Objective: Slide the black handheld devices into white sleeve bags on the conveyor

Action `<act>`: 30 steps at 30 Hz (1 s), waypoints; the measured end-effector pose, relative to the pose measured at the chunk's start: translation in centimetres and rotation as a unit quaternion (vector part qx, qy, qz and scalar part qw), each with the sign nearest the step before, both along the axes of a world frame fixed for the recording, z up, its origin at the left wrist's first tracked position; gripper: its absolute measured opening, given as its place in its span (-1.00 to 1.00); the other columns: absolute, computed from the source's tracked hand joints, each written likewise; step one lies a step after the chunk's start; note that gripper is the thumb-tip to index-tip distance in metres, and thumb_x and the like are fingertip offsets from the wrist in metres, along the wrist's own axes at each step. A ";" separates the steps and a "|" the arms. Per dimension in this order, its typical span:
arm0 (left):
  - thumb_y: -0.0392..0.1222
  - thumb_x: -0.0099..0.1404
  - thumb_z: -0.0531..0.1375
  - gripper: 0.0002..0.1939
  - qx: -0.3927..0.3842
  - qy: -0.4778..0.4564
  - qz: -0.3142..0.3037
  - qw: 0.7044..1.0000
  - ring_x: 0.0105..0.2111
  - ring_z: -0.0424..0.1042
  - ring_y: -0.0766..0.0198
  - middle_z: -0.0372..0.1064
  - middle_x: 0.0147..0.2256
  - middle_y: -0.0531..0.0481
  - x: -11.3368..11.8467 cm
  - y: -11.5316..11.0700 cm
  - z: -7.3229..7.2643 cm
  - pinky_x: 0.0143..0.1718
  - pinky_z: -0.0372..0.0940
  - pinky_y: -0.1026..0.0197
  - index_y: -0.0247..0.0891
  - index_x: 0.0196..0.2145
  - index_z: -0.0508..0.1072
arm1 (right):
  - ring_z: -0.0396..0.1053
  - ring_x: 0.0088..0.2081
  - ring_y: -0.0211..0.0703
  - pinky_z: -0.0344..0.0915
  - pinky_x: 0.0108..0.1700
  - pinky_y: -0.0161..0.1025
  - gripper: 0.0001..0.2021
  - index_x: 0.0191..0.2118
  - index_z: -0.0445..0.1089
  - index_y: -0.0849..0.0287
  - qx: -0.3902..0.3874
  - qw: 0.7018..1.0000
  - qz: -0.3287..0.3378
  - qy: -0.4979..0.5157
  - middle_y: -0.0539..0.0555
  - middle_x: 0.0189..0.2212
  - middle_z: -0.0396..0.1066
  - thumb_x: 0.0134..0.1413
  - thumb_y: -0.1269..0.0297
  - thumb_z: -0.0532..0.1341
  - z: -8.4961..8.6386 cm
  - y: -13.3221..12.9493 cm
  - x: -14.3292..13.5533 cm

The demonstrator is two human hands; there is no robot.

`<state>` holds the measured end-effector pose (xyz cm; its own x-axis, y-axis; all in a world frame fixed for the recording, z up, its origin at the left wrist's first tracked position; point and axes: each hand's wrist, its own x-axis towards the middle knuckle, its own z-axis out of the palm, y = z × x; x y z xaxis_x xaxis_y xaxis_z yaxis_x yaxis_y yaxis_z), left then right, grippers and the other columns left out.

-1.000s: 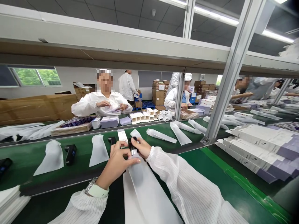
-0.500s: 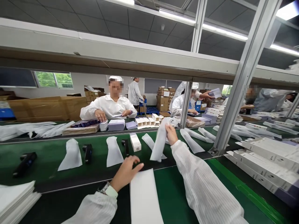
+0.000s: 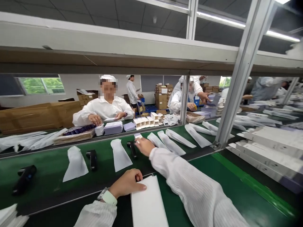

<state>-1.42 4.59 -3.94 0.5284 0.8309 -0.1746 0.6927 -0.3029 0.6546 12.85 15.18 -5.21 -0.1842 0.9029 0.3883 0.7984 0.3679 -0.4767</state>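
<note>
My left hand is at the far left corner of a flat white packing sleeve, its thumb on top and its fingers curled by the edge. My right hand reaches across to the belt, its fingers closed over a small white box. Only the far end of that box shows; the hand hides the rest. Just left of those fingers lies a black handheld device. A white sleeve with something inside rests farther left.
More filled white sleeves lie on the green belt, with other black devices to the left. Flat white cartons are stacked at right, beside a metal post. A shelf crosses overhead. A co-worker sits opposite.
My right hand has let go of a filled white sleeve, now on the belt, and moved left to the white box. My left hand has come down onto the flat sleeve.
</note>
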 end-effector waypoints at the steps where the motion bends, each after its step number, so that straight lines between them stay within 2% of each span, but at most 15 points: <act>1: 0.01 -0.12 0.20 -0.67 0.010 0.006 -0.002 1.000 -0.41 0.23 0.25 0.23 -0.42 0.02 0.2 0.0 0.0 -0.46 0.13 0.30 -0.29 -0.44 0.36 | 0.19 -0.13 -0.08 0.11 -0.11 -0.14 -0.70 -0.12 0.25 0.04 -0.010 1.000 0.011 -0.005 0.11 -0.22 0.27 0.01 0.13 0.04 -0.5 -0.1 -1.5; 4: -0.02 -0.05 0.15 -0.74 0.029 0.007 -0.006 1.000 -0.44 0.25 0.26 0.25 -0.48 0.04 0.8 -0.1 -0.2 -0.49 0.11 0.31 -0.30 -0.49 0.35 | 0.15 -0.08 0.08 0.07 -0.10 0.04 -0.79 -0.24 0.33 0.22 -0.037 0.999 0.009 0.010 0.26 -0.23 0.28 -0.05 0.31 0.11 -2.1 -0.2 -4.0; 6: -0.04 -0.03 0.13 -0.76 0.049 0.007 -0.004 0.999 -0.44 0.27 0.25 0.26 -0.49 0.05 0.9 -0.1 -0.3 -0.47 0.12 0.31 -0.29 -0.52 0.36 | 0.16 -0.07 0.11 0.06 -0.10 0.08 -0.82 -0.29 0.36 0.26 -0.051 0.998 -0.002 0.046 0.29 -0.25 0.29 -0.06 0.45 0.07 -2.9 0.2 -4.0; 8: -0.04 0.01 0.10 -0.77 0.071 0.009 0.005 0.997 -0.42 0.28 0.22 0.26 -0.50 0.05 0.7 -0.3 -0.3 -0.44 0.12 0.29 -0.28 -0.55 0.35 | 0.20 -0.09 0.02 0.11 -0.08 0.01 -0.78 -0.25 0.34 0.20 -0.063 0.993 -0.008 0.098 0.21 -0.24 0.30 -0.04 0.47 0.04 -3.1 0.8 -2.9; 10: -0.03 0.08 0.03 -0.73 0.093 0.006 0.005 0.996 -0.43 0.28 0.21 0.25 -0.52 0.05 0.3 -0.5 -0.4 -0.42 0.12 0.27 -0.26 -0.56 0.35 | 0.26 -0.13 -0.12 0.18 -0.09 -0.12 -0.72 -0.12 0.25 0.14 -0.073 0.985 -0.014 0.157 0.13 -0.19 0.29 0.01 0.43 -0.01 -2.7 1.1 -1.2; 13: -0.02 0.16 -0.04 -0.68 0.150 -0.009 -0.010 0.989 -0.37 0.29 0.20 0.27 -0.38 0.00 -0.3 -0.8 -0.7 -0.35 0.16 0.24 -0.22 -0.54 0.40 | 0.32 -0.20 -0.26 0.29 -0.20 -0.23 -0.56 0.10 -0.11 0.11 -0.090 0.963 -0.009 0.253 0.11 -0.13 0.24 0.07 0.42 -0.08 -1.3 -0.1 1.7; 14: -0.02 0.17 -0.05 -0.67 0.180 -0.015 -0.015 0.983 -0.33 0.29 0.19 0.25 -0.33 -0.01 -0.4 -0.9 -0.8 -0.32 0.17 0.24 -0.20 -0.52 0.42 | 0.34 -0.23 -0.26 0.31 -0.24 -0.23 -0.48 0.12 -0.23 0.08 -0.104 0.943 0.016 0.317 0.11 -0.12 0.23 0.04 0.42 -0.04 -0.8 -0.8 2.5; 15: -0.02 0.19 -0.05 -0.67 0.207 -0.019 -0.019 0.978 -0.30 0.28 0.19 0.24 -0.30 -0.02 -0.5 -1.1 -1.0 -0.30 0.17 0.23 -0.17 -0.47 0.43 | 0.35 -0.25 -0.24 0.32 -0.27 -0.22 -0.38 0.12 -0.31 0.03 -0.123 0.910 0.051 0.393 0.09 -0.13 0.23 -0.02 0.44 0.03 -0.2 -1.7 3.3; 18: -0.02 0.20 -0.05 -0.71 0.241 -0.020 0.000 0.970 -0.29 0.28 0.19 0.25 -0.33 -0.01 -0.3 -1.5 -1.4 -0.30 0.20 0.23 -0.11 -0.26 0.38 | 0.39 -0.33 -0.13 0.34 -0.37 -0.15 -0.10 0.10 -0.39 -0.10 -0.187 0.780 0.156 0.577 0.02 -0.23 0.28 -0.27 0.49 0.23 1.2 -4.2 5.0; 20: -0.01 0.19 -0.03 -0.73 0.239 -0.009 0.027 0.970 -0.32 0.29 0.20 0.28 -0.36 0.01 -0.1 -1.9 -1.5 -0.35 0.22 0.24 -0.12 -0.22 0.33 | 0.39 -0.37 -0.09 0.33 -0.42 -0.14 0.00 0.10 -0.40 -0.14 -0.210 0.748 0.180 0.604 -0.01 -0.30 0.30 -0.38 0.50 0.29 1.9 -5.3 5.5; 23: -0.04 0.21 -0.04 -0.78 0.274 0.016 0.032 0.961 -0.36 0.30 0.22 0.29 -0.40 0.03 0.2 -2.2 -1.5 -0.38 0.22 0.24 -0.18 -0.38 0.31 | 0.40 -0.40 -0.09 0.33 -0.42 -0.12 0.02 0.09 -0.41 -0.18 -0.214 0.741 0.191 0.607 -0.02 -0.34 0.31 -0.40 0.48 0.32 2.5 -6.1 5.4; 27: -0.11 0.21 -0.02 -0.79 0.393 0.031 -0.011 0.919 -0.11 0.20 0.13 0.24 -0.15 -0.04 0.3 -2.2 -1.7 -0.17 0.18 0.14 -0.19 -0.44 0.34 | 0.39 -0.48 -0.11 0.34 -0.46 -0.05 -0.07 0.06 -0.32 -0.15 -0.208 0.758 0.193 0.588 -0.02 -0.36 0.30 -0.37 0.35 0.33 2.9 -6.5 4.4; 30: -0.07 0.19 0.03 -0.77 0.424 0.063 -0.002 0.903 -0.11 0.19 0.07 0.23 -0.15 -0.08 0.3 -2.1 -1.8 -0.21 0.18 0.09 -0.21 -0.50 0.37 | 0.38 -0.52 -0.13 0.34 -0.53 -0.06 -0.16 0.00 -0.22 -0.10 -0.197 0.773 0.190 0.572 -0.01 -0.34 0.28 -0.39 0.27 0.33 2.6 -6.7 3.6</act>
